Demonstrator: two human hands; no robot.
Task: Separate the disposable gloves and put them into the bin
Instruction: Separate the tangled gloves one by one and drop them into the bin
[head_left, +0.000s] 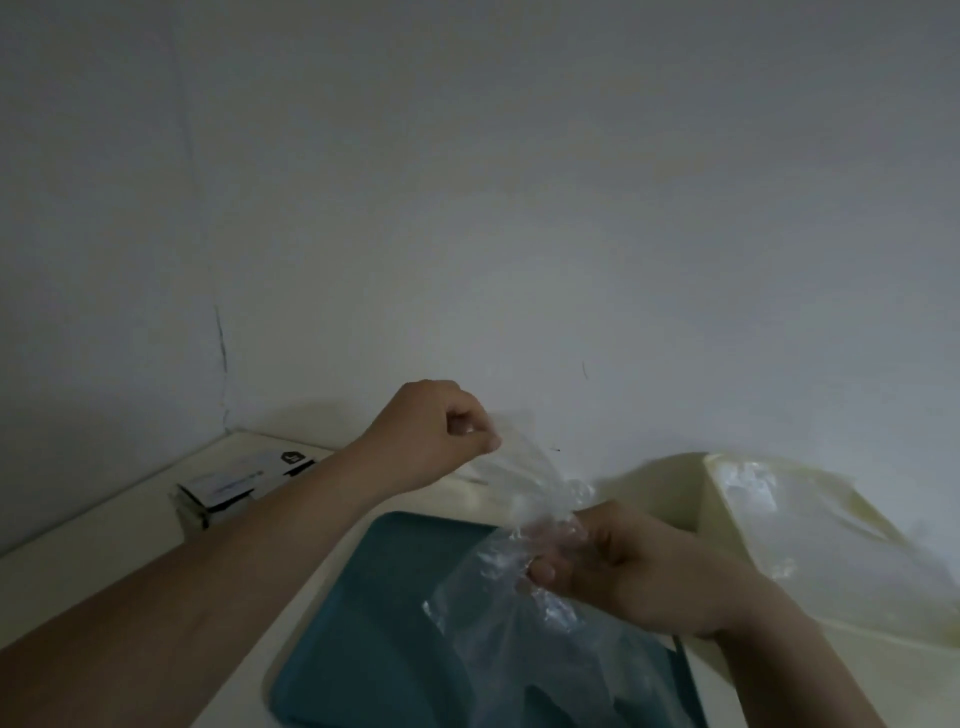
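My left hand (441, 436) is raised near the wall and pinches the edge of a thin clear disposable glove (524, 467), which stretches down to the right. My right hand (613, 566) grips a bunch of clear gloves (498, 623) that hangs over the teal tray (363, 623). The two clumps of plastic meet just above my right hand. A cream bin (717, 499) stands at the right, lined with a clear bag (831, 540); some crumpled clear plastic shows inside it.
A white and black box (244, 483) lies at the back left of the pale table (244, 587), beside my left forearm. The wall runs close behind the table. The bin fills the right side.
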